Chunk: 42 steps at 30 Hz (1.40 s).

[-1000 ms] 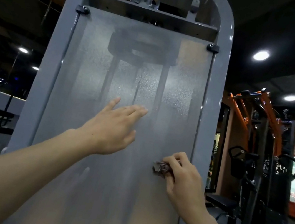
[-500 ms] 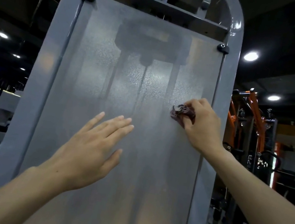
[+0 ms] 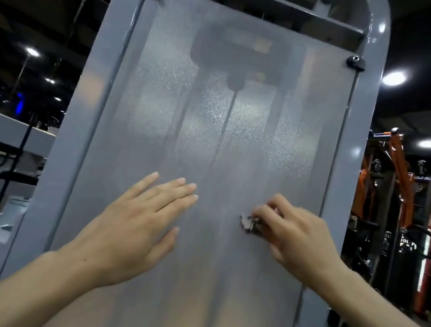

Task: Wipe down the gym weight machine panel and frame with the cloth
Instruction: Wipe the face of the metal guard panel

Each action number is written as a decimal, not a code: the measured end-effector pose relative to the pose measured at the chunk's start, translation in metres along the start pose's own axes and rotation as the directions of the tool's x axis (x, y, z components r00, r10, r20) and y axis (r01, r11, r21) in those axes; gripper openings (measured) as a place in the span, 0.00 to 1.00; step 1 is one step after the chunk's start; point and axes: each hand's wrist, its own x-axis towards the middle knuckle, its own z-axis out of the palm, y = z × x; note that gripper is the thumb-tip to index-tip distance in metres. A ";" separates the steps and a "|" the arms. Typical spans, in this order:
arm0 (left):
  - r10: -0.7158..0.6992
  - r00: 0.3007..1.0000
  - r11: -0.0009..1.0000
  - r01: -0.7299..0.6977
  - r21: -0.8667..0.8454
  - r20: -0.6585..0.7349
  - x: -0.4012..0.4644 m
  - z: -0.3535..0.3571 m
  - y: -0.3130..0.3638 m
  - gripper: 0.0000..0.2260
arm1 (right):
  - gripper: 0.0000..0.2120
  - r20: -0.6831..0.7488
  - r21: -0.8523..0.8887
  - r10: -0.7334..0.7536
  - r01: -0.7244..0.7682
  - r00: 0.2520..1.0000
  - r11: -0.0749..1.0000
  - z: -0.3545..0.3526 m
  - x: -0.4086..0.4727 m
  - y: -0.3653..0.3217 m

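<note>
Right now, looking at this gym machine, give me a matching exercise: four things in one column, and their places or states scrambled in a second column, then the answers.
Column one:
1. left hand
2. right hand
3. cloth
4. black bolt cap

Column two:
A. bunched small against the panel
B. at the panel's upper right corner
C. fingers straight, spread flat
D. fingers curled, pinching something

Pairs: 1-C, 2-D, 3-A, 4-B
</note>
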 end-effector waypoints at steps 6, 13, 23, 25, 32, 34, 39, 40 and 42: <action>-0.044 0.999 0.999 0.043 0.012 0.025 -0.003 -0.005 0.003 0.25 | 0.24 -0.225 -0.008 0.211 -0.218 0.951 0.976 -0.017 0.075 0.032; -0.066 0.997 0.997 0.064 0.037 0.041 -0.010 -0.006 -0.011 0.25 | 0.13 -0.051 -0.031 0.015 -0.016 0.999 0.999 0.005 0.025 -0.013; -0.075 0.997 0.995 0.073 -0.067 -0.023 -0.003 -0.007 -0.010 0.24 | 0.11 -0.196 0.198 0.401 -0.365 0.895 0.910 -0.024 0.107 0.026; -0.076 0.997 0.994 0.074 -0.076 -0.029 -0.006 -0.006 -0.009 0.24 | 0.06 -0.149 0.265 0.432 -0.385 0.889 0.884 -0.017 0.096 0.008; -0.074 0.997 0.995 0.073 -0.062 -0.015 -0.017 -0.003 -0.012 0.23 | 0.08 0.082 0.260 0.039 -0.059 0.996 0.964 0.009 0.034 -0.046; -0.066 0.998 0.997 0.065 -0.049 -0.011 -0.019 -0.004 -0.013 0.23 | 0.07 0.066 0.212 0.062 -0.075 0.996 0.974 0.002 0.055 -0.028; -0.091 0.996 0.995 0.090 -0.041 -0.012 -0.021 -0.009 -0.016 0.24 | 0.11 -0.183 0.300 0.374 -0.311 0.909 0.902 -0.025 0.120 0.012; -0.097 0.995 0.995 0.096 -0.040 -0.013 -0.021 -0.009 -0.016 0.24 | 0.12 -0.189 0.296 0.384 -0.320 0.904 0.900 -0.024 0.121 0.009; -0.101 0.995 0.994 0.100 -0.033 -0.009 -0.023 -0.010 -0.016 0.24 | 0.10 -0.143 0.288 0.342 -0.292 0.929 0.912 -0.013 0.109 -0.009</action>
